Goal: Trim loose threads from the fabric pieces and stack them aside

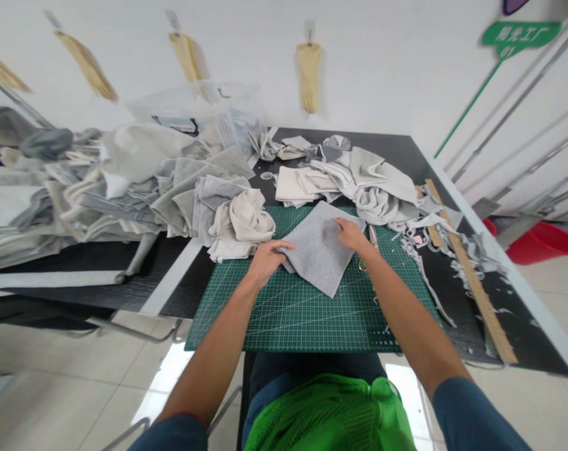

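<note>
A square piece of grey cloth (319, 247) lies at a slant over the green cutting mat (284, 319). My left hand (267, 262) pinches its left corner, where the fabric folds a little. At the cloth's right side is my right hand (350, 234), fingers curled against the fabric; its fingertips are partly hidden. Scissors (372, 237) with gold-coloured handles lie just right of the cloth, partly covered by my right wrist. A crumpled cream cloth (246, 216) sits beside the mat's left edge, near my left hand.
Grey and cream cloths (124, 188) heap up on the left. More folded cloths (307, 183) lie behind the mat. Right of it are fabric scraps (419, 241) and a wooden ruler (474, 282). A clear plastic box (239, 106) stands at the back; a red bucket (542, 243) is on the floor.
</note>
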